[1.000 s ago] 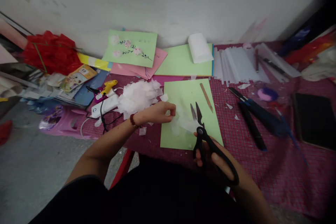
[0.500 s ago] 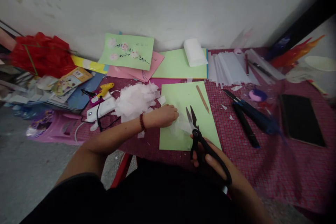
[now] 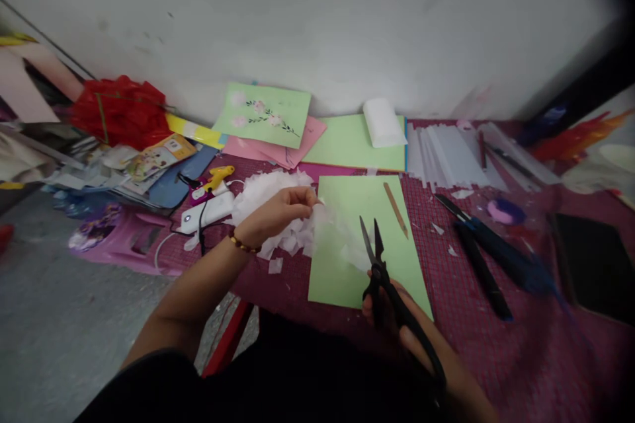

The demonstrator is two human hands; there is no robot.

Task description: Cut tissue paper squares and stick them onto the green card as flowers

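Above the left edge of a light green sheet of paper (image 3: 332,287), my left hand (image 3: 280,213) pinches a small piece of thin white tissue paper (image 3: 323,214). A loose pile of white tissue pieces (image 3: 262,190) lies beside and partly behind that hand. My right hand (image 3: 407,324) holds black-handled scissors (image 3: 378,269), their blades apart and pointing away from me over the sheet. Next to the blades shows a pale, see-through tissue strip (image 3: 356,256); whether my right fingers hold it I cannot tell. A wooden pencil (image 3: 395,210) rests on the sheet's upper right.
Left of the pile are a white power bank (image 3: 208,213) and a yellow glue gun (image 3: 219,177). A flower-decorated green card (image 3: 268,112) leans at the back. On the right lie white glue sticks (image 3: 441,155), a blue-handled tool (image 3: 506,254) and a dark notebook (image 3: 595,264).
My left hand has lifted from the middle of the sheet toward the pile on the left, with tissue between its fingertips. The scissors stay in my right hand, blades still apart. The view has shifted slightly.
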